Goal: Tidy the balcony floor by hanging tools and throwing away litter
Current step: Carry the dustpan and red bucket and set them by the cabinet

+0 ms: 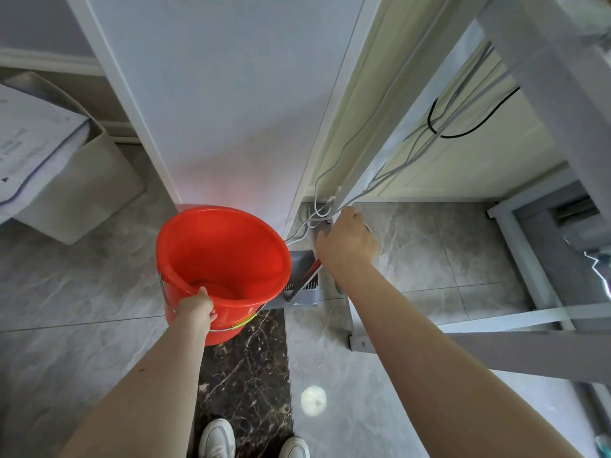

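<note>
An empty red plastic bucket (224, 259) with a metal bail handle hangs tilted above the floor. My left hand (197, 308) grips its near rim. My right hand (347, 246) is closed around the top of a red and white handle (309, 276). That handle slants down into a grey dustpan (302, 285) standing on the floor just right of the bucket. A crumpled white ball of litter (313, 400) lies on the tile near my shoes.
A white sliding door frame (211, 110) rises behind the bucket. White cables (314, 216) trail by its foot. A beige bin with a white bag (66, 180) stands at left. A white metal rack (529, 325) fills the right.
</note>
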Demonstrator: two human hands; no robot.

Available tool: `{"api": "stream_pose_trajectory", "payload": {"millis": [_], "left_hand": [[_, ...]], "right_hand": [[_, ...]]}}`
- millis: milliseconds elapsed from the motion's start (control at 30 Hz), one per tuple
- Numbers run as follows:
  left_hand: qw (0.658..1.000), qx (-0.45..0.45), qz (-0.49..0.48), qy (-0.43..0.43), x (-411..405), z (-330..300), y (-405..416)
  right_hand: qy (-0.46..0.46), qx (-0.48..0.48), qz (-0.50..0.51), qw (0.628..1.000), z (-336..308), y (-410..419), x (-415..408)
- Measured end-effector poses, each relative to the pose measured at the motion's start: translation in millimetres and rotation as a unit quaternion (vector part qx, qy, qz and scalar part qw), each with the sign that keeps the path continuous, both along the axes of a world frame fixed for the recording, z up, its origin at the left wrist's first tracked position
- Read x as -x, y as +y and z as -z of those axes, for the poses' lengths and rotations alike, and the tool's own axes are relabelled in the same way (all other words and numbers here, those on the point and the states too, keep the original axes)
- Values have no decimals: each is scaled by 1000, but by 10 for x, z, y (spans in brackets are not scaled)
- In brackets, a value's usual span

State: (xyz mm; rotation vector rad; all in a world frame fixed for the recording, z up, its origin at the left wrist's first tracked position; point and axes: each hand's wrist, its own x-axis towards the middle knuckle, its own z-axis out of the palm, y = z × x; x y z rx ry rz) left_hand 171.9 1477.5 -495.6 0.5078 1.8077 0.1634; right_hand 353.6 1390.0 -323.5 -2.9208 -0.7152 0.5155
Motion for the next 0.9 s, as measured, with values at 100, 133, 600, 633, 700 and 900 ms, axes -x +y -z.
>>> {"api": "stream_pose_trajectory", "payload": {"millis": [100,133,600,633,700,900], "left_hand": [[1000,1,2,-3,32,40,-9],[1000,-1,0,-6,44,63,-10],[995,12,-71,-66,247,538,15],[996,10,-59,-68,250,628,8],[998,-12,-27,-56,259,785,-32],[998,-22,28,-43,319,1266,-165]], "right_hand": [[-137,130,-115,975,-3,45,129],[-178,149,-164,959,-3,82,191],[204,125,-337,910,1440,110,1151],[214,127,-333,910,1558,128,1187],[237,132,-318,909,1747,147,1231],[269,151,-282,908,2256,159,1309]]}}
